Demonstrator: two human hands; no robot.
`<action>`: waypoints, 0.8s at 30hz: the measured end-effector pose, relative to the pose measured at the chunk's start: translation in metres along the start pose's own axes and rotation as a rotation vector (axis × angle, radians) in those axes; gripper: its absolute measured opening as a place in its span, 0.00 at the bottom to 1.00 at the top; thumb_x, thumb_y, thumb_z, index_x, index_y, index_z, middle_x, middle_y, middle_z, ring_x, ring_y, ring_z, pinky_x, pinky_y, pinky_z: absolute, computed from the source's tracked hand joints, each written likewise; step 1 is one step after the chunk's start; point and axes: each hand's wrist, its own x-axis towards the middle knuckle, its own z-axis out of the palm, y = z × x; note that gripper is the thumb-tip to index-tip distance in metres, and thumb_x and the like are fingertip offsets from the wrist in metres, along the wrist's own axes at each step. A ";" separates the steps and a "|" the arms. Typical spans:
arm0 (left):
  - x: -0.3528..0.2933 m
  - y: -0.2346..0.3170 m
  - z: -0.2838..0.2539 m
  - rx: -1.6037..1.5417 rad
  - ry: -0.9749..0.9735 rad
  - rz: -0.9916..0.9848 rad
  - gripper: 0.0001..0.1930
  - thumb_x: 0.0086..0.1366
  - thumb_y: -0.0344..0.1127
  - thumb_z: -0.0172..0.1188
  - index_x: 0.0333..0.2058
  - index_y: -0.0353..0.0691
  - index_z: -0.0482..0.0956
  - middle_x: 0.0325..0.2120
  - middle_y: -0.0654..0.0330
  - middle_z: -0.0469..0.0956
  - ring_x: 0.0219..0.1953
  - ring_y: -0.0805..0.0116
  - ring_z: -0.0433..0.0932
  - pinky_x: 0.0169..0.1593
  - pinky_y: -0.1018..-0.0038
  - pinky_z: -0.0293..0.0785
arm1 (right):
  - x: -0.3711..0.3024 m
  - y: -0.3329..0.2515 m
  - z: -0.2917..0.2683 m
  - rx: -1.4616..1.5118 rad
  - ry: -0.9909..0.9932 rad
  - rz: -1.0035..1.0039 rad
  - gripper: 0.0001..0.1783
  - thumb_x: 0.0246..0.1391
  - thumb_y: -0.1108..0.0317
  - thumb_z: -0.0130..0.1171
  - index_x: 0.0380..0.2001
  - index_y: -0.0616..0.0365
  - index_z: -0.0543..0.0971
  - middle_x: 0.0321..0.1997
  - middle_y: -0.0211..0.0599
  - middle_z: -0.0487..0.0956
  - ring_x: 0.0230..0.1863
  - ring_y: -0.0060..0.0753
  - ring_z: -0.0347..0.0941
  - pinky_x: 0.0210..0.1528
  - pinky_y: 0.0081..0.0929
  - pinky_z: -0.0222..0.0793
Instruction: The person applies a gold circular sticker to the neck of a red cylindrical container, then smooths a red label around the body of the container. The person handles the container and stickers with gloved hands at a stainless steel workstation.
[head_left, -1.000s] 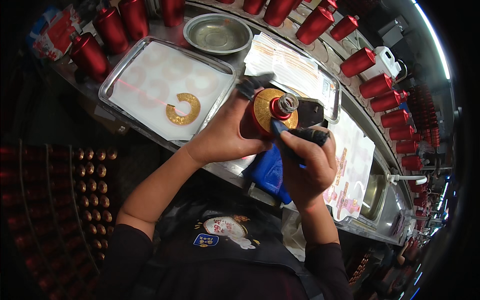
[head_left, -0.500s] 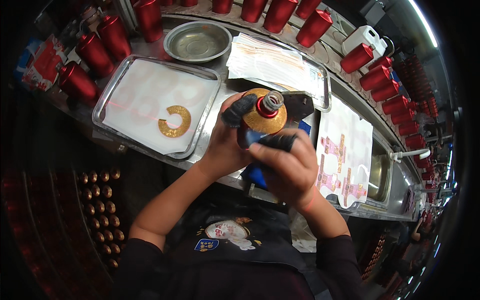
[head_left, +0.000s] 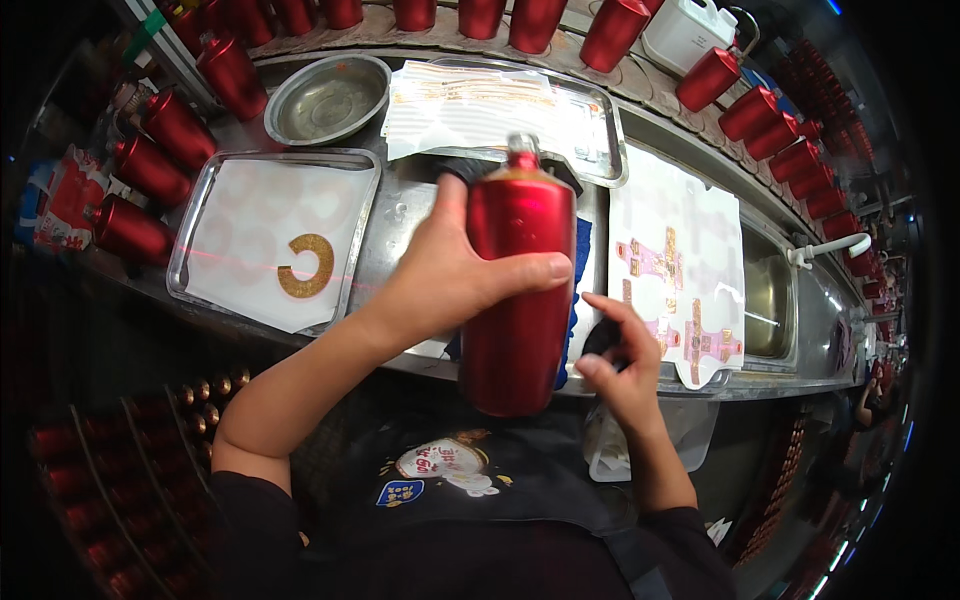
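My left hand (head_left: 470,262) is wrapped round a glossy red bottle (head_left: 520,310), its thumb across the front. The bottle is tilted, with its clear threaded glass neck at the top and its plain red side showing. Black covering is visible on a finger of the left hand behind the bottle. Just right of the bottle, my right hand (head_left: 630,375) is apart from it, index finger and thumb spread. A black patch, seemingly a finger covering, shows between them. On a metal tray (head_left: 185,245) lined with white paper lies a gold C-shaped label (head_left: 318,268).
A metal bowl (head_left: 330,100) stands behind the tray. Striped label strips (head_left: 470,100) lie on another tray (head_left: 610,120). Pink-and-gold labels (head_left: 655,260) lie on a white sheet at the right, beside a sink (head_left: 768,300). Red bottles (head_left: 245,80) line the far edge. A blue cloth (head_left: 578,290) lies behind the bottle.
The bottle has turned from showing its gold-covered shoulder to showing its red side. My right hand has come off it and moved right and down; my left still grips it.
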 end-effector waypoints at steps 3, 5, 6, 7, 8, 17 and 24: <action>0.013 -0.021 0.021 0.100 -0.077 -0.087 0.47 0.44 0.57 0.81 0.49 0.30 0.62 0.44 0.45 0.79 0.46 0.59 0.81 0.50 0.68 0.79 | -0.021 0.007 0.006 -0.083 -0.187 0.013 0.62 0.34 0.44 0.81 0.69 0.65 0.64 0.35 0.27 0.74 0.21 0.10 0.57 0.21 0.15 0.51; 0.018 -0.033 0.026 0.170 -0.083 -0.121 0.48 0.43 0.59 0.80 0.49 0.30 0.63 0.44 0.43 0.79 0.46 0.58 0.81 0.50 0.68 0.78 | -0.022 0.008 0.008 -0.111 -0.208 0.011 0.68 0.32 0.42 0.82 0.71 0.66 0.60 0.36 0.29 0.75 0.19 0.11 0.55 0.20 0.16 0.50; 0.020 -0.036 0.028 0.182 -0.071 -0.125 0.48 0.43 0.59 0.80 0.49 0.30 0.63 0.44 0.43 0.79 0.46 0.59 0.81 0.50 0.68 0.78 | -0.021 0.007 0.007 -0.107 -0.226 0.025 0.67 0.34 0.45 0.82 0.72 0.65 0.59 0.40 0.34 0.77 0.27 0.19 0.63 0.27 0.19 0.57; 0.022 -0.037 0.028 0.193 -0.055 -0.128 0.48 0.43 0.59 0.80 0.49 0.30 0.63 0.44 0.43 0.79 0.46 0.59 0.82 0.50 0.68 0.78 | -0.018 0.007 0.006 -0.105 -0.245 0.037 0.66 0.35 0.47 0.81 0.73 0.64 0.57 0.43 0.39 0.79 0.34 0.26 0.71 0.34 0.23 0.65; 0.024 -0.036 0.028 0.205 -0.036 -0.130 0.48 0.43 0.59 0.80 0.49 0.30 0.63 0.44 0.43 0.79 0.46 0.59 0.82 0.50 0.69 0.78 | -0.014 0.007 0.005 -0.106 -0.259 0.035 0.65 0.37 0.48 0.81 0.73 0.63 0.56 0.46 0.43 0.80 0.39 0.31 0.75 0.39 0.25 0.68; 0.019 -0.021 0.050 0.691 0.148 -0.145 0.48 0.48 0.64 0.73 0.51 0.26 0.64 0.48 0.36 0.75 0.52 0.44 0.78 0.55 0.59 0.74 | -0.007 0.016 0.016 -0.470 -0.244 -0.004 0.62 0.41 0.53 0.78 0.73 0.62 0.53 0.47 0.49 0.80 0.43 0.48 0.81 0.43 0.32 0.76; 0.059 -0.027 -0.039 0.382 0.428 0.139 0.31 0.56 0.53 0.72 0.44 0.30 0.73 0.40 0.47 0.80 0.33 0.58 0.79 0.41 0.69 0.75 | -0.002 0.010 -0.005 -0.095 -0.181 -0.025 0.51 0.42 0.62 0.77 0.69 0.60 0.66 0.29 0.31 0.74 0.24 0.19 0.65 0.27 0.18 0.61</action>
